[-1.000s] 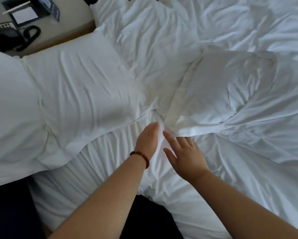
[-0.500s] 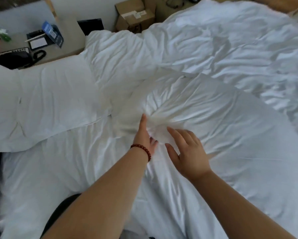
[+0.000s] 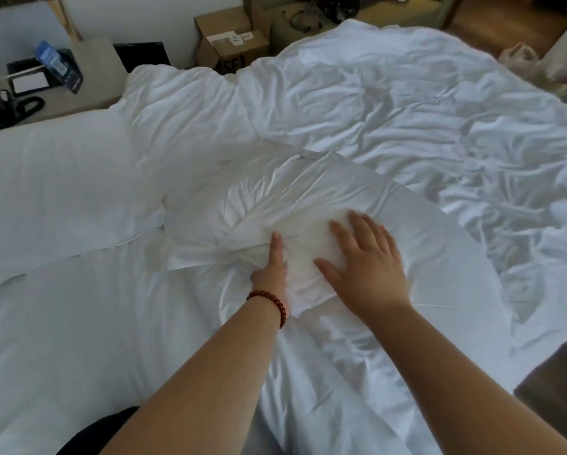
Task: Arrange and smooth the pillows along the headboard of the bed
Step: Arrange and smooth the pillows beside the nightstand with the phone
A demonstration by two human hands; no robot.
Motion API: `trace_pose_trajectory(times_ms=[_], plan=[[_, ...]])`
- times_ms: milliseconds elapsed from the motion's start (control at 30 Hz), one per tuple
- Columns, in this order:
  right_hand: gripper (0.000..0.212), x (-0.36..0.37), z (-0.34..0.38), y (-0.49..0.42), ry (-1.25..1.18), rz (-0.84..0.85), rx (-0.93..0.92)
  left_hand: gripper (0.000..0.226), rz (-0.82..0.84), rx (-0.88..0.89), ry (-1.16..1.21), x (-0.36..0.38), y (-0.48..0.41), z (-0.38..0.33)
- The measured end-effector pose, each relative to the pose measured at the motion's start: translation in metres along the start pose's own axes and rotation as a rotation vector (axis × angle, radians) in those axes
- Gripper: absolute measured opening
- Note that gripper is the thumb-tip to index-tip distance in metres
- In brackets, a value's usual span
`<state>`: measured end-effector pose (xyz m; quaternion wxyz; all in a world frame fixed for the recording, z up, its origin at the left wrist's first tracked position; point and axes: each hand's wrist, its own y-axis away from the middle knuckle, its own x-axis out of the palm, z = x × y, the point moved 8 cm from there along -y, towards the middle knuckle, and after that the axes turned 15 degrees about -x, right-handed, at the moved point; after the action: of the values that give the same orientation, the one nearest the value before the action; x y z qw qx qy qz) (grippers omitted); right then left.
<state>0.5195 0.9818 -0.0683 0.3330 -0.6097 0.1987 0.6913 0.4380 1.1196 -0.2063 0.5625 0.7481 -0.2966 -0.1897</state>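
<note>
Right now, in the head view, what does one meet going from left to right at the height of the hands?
Left pillow → left hand → right hand → rumpled duvet. The middle pillow, gripped by the left hand and pressed by the right, spans both, so it is left out.

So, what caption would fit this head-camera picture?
Left hand grips the bunched cover of the white pillow while the right hand presses flat on it.
</note>
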Motion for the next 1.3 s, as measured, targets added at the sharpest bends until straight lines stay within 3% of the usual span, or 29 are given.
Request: trace_pose_trajectory(times_ms=[67, 167, 300, 567, 700, 867, 967, 1167, 1300], plan=[[0.075, -0.003, -0.015, 0.002, -0.003, 0.08, 0.002, 0.143, -0.033, -0.026, 0.008, 0.012, 0.022, 0.004], [0.078, -0.005, -0.021, 0.002, -0.046, 0.124, 0.006, 0.117, -0.151, 0.012, 0.043, 0.015, 0.038, 0.007], [0.082, -0.015, -0.024, -0.003, -0.095, 0.154, -0.003, 0.106, -0.168, 0.124, 0.132, 0.017, 0.052, 0.0], [0.098, -0.032, 0.01, 0.023, -0.102, 0.15, -0.106, 0.091, -0.274, 0.284, 0.279, -0.066, 0.09, 0.021], [0.099, -0.033, 0.057, 0.029, -0.16, 0.156, -0.161, 0.088, -0.331, 0.323, 0.36, -0.121, 0.111, 0.03], [0.098, -0.035, 0.138, 0.04, -0.179, 0.198, -0.316, 0.106, -0.371, 0.375, 0.535, -0.195, 0.135, 0.048], [0.093, -0.035, 0.189, 0.062, -0.187, 0.22, -0.458, 0.091, -0.373, 0.361, 0.649, -0.243, 0.15, 0.081], [0.088, -0.042, 0.276, 0.126, -0.151, 0.233, -0.616, 0.093, -0.392, 0.267, 0.814, -0.328, 0.181, 0.151], [0.09, -0.035, 0.32, 0.172, -0.069, 0.233, -0.649, 0.069, -0.354, 0.205, 0.76, -0.368, 0.185, 0.182]])
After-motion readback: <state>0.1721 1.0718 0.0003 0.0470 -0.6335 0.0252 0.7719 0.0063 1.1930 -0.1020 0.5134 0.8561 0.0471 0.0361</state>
